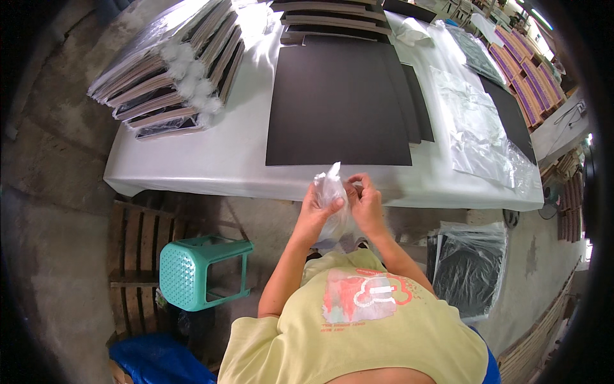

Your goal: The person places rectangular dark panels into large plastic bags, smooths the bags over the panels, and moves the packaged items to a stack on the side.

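Just off the table's front edge, my left hand [314, 214] grips a crumpled, see-through plastic bag [331, 192], thumb across its front. My right hand [364, 203] is at the bag's right side, fingers curled and pinched close to its top; what sits between those fingertips is too small to make out. Beyond both hands lies a large black square board [339, 102], flat on the white-covered table [211, 169], with more black sheets [419, 105] showing from under its right side.
Plastic-wrapped boards [173, 70] are stacked at the far left, dark boards [336, 19] at the back. Clear plastic sheets [470, 121] lie on the right. A green stool [204, 272] stands at lower left; wrapped black sheets [470, 269] rest on the floor at right.
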`<state>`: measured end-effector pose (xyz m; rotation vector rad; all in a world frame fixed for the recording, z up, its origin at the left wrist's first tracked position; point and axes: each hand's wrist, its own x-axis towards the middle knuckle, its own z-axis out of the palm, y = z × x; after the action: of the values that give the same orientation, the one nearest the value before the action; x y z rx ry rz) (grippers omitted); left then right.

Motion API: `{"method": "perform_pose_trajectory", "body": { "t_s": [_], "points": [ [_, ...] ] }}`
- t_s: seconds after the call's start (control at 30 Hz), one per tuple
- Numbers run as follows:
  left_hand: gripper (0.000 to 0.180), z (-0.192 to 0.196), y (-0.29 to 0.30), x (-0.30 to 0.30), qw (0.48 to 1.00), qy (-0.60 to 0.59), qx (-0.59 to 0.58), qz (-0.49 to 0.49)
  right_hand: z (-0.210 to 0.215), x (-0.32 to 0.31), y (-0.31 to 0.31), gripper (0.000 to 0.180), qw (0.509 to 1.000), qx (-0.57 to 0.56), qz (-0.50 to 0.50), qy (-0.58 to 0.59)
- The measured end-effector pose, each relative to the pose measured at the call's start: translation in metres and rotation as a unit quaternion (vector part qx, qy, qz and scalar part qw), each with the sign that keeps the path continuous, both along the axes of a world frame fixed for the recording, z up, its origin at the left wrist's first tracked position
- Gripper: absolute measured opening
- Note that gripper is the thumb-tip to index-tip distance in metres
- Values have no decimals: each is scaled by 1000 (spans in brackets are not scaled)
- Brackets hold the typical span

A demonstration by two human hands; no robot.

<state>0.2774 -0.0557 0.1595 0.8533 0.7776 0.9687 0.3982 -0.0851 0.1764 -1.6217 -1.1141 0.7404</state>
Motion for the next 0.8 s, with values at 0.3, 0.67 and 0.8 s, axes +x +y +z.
{"method": "perform_pose_trajectory", "body": {
  "t_s": [0.3,0.67,0.8],
  "points": [
    [30,-2,4,3,995,-79,-65,20,-13,12,6,9,981,130,-32,-144],
    [26,-5,8,2,994,-83,-74,-1,-11,21,9,12,977,119,75,157],
    [9,-19,29,-20,954,-198,-143,174,-16,41,6,10,928,137,42,344]
  ]
}}
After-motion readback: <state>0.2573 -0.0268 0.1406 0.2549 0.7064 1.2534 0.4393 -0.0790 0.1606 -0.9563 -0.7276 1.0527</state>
